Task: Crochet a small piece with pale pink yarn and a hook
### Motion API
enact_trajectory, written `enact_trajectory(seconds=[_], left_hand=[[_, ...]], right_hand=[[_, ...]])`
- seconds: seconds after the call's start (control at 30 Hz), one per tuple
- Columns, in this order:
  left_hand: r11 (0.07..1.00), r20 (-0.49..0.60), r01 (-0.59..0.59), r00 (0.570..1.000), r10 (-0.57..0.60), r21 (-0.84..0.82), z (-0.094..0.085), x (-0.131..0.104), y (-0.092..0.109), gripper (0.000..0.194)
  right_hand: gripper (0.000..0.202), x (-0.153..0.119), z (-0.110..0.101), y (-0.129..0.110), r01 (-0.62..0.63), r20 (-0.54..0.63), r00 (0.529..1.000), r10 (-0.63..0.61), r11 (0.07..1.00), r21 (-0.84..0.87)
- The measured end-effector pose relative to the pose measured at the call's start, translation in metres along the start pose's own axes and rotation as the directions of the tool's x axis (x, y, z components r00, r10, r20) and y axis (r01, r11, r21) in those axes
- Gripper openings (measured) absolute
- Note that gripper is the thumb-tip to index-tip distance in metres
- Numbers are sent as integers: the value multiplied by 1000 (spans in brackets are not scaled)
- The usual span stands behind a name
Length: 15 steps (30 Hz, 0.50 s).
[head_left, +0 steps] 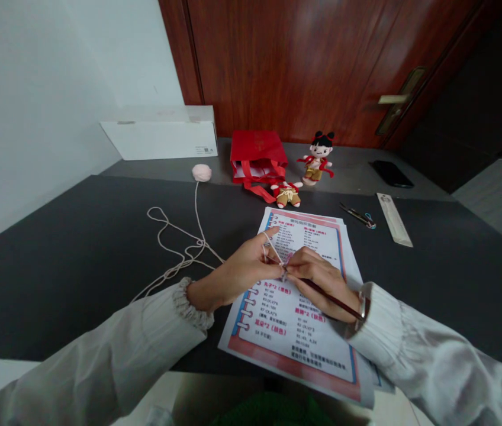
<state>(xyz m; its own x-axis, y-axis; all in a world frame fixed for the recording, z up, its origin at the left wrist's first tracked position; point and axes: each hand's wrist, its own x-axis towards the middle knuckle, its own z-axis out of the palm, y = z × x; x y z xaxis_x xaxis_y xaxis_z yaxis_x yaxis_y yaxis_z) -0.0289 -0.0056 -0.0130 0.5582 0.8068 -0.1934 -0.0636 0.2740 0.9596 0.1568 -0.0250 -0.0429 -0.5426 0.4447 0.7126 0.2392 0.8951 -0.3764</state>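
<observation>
A: Hands apart or together?

B: Together at the fingertips, over the printed sheets [251,340], by the near edge of the table [77,248]. In the left hand [242,269], a small pale piece [283,274], pinched by thumb and fingertip, with yarn [196,201] over the raised index finger. In the right hand [322,281], firmly gripped, a dark hook [335,300] with a shaft slanting back toward the wrist.

A: Likeliest trouble?

B: A snag, probably. Loose yarn in crossing loops on the table's left side, all from 1 ball [202,173] toward the far edge. Could knot under a sharp tug, or drag the ball nearer.

A: And at the hook?

B: Perhaps a dropped or split loop, from slack over the finger or too early a withdrawal. Also worth watching: sheets overhanging the near edge, liable to slide after a nudge from the right sleeve [433,355].

A: Hard to make out?

B: Hook tip, lost among fingertips. Stitches, too small to count. Some yarn, hidden behind the left forearm. Printed lines, partly covered by the 2 hands. Contents of the red bag [257,148] near the far edge, unclear. On the small figure [287,196] beside it, no visible head; cannot tell whether missing or covered.
</observation>
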Motion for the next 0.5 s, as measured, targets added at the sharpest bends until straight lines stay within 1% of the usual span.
enact_trajectory(seconds=[0.07, 0.13, 0.2, 0.27, 0.3, 0.33, 0.37, 0.4, 0.43, 0.47, 0.5], left_hand=[[990, 29, 61, 998, -58, -127, 2, -2, 1, 79], [965, 3, 82, 996, -84, -249, 4, -2, 2, 72], [946, -38, 74, 995, -91, -317, 7, -1, 3, 66], [954, -64, 45, 996, -68, -298, 9, 0, 5, 64], [964, -68, 26, 997, -45, -266, 10, 1, 6, 65], [972, -64, 3, 998, -19, -233, 10, 1, 7, 67], [978, -53, -19, 999, 8, -210, 11, 1, 8, 70], [980, -37, -37, 999, 30, -197, 11, 1, 9, 71], [980, -19, -48, 999, 45, -194, 11, 1, 9, 70], [979, -8, -56, 998, 55, -197, 10, 1, 10, 69], [978, 0, -59, 998, 61, -201, 9, 1, 10, 68]], right_hand=[[16, 1, -1, -1, 106, 42, 994, -100, 977, -184], [15, 3, -2, -4, 165, 66, 986, -151, 915, -370], [15, 3, -1, -9, 151, 62, 988, -138, 865, -478], [16, 2, 2, -14, 84, 33, 996, -78, 865, -494], [16, 2, 3, -16, 30, 3, 999, -32, 889, -458], [15, 2, 6, -17, -44, -36, 999, 33, 924, -380], [14, 2, 8, -18, -139, -85, 989, 120, 955, -261], [11, 2, 10, -19, -244, -132, 964, 229, 963, -111], [8, 3, 12, -19, -342, -163, 924, 345, 938, 51], [6, 3, 13, -19, -416, -178, 874, 451, 886, 203], [4, 3, 14, -18, -461, -180, 826, 534, 825, 327]])
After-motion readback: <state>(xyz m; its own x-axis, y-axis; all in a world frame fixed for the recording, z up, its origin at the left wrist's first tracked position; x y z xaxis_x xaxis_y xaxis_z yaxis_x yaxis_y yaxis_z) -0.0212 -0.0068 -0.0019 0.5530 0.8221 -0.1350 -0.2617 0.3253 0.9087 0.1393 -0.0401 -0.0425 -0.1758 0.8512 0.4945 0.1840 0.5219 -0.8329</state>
